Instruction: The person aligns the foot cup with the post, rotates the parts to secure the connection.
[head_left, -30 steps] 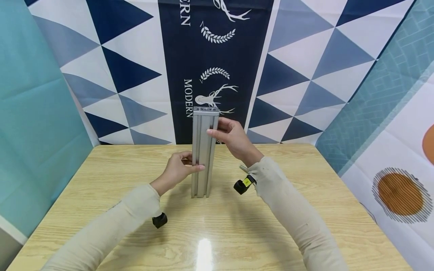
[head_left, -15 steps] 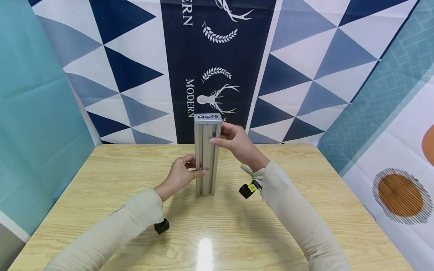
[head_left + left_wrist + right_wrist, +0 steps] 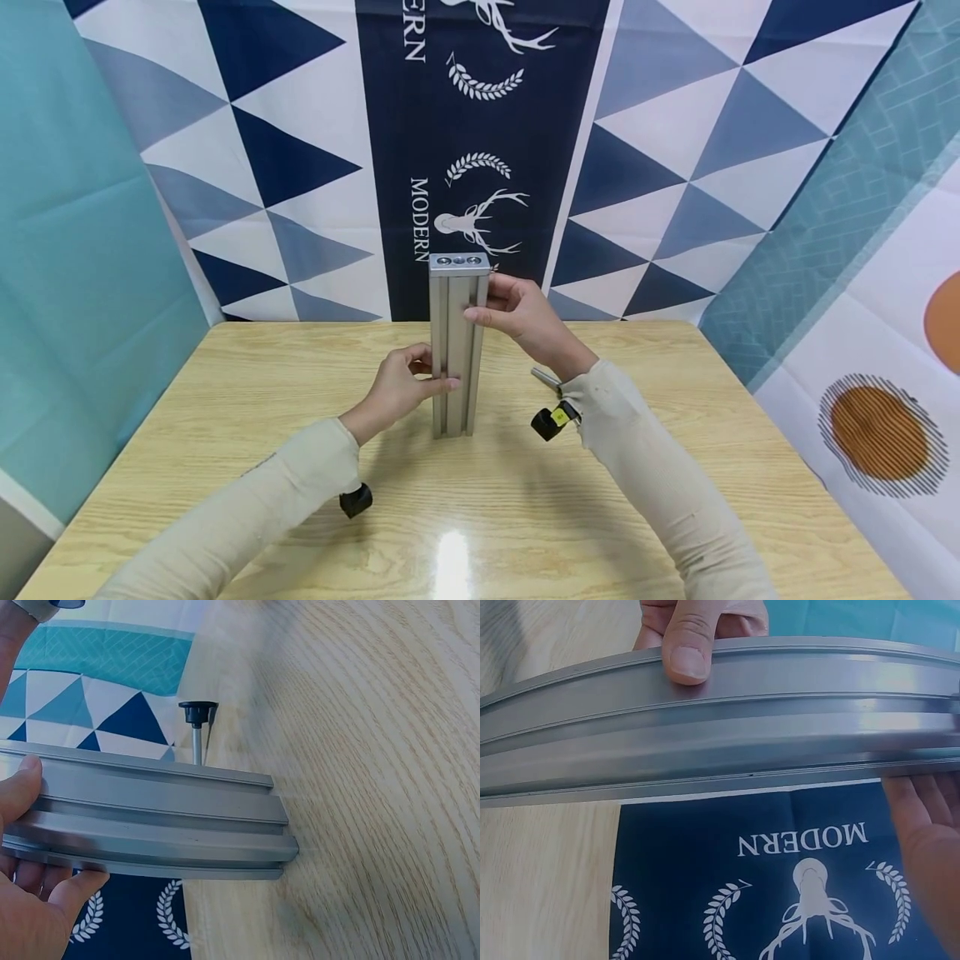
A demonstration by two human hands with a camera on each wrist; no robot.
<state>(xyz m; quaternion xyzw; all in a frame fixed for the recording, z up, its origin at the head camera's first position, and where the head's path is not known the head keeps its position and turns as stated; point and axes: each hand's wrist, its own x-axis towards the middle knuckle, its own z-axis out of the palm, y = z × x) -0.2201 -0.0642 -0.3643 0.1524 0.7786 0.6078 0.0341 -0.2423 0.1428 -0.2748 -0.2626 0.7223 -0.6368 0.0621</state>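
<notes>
A silver aluminium extrusion profile [image 3: 459, 333] stands upright on the table, grooves running its length. Its top end has a flat plate [image 3: 459, 262] with several round holes. My left hand [image 3: 405, 379] grips the profile low on its left side, thumb across the front face. Higher up on the right edge, my right hand [image 3: 528, 321] pinches it, the thumb in front and fingers behind. In the left wrist view the profile's lower end [image 3: 277, 825] meets the table. The right wrist view shows the left thumb [image 3: 688, 660] pressing the profile.
Behind my right wrist lies a metal rod [image 3: 545, 377]; in the left wrist view a rod with a black head [image 3: 198, 712] shows beyond the profile. The wooden table [image 3: 300, 358] ends at a patterned cloth backdrop [image 3: 480, 125]. Side curtains flank it.
The profile's top has come down and towards me, so its end plate shows more. Both hands have shifted slightly down and right with it. Over the last half second almost nothing moves.
</notes>
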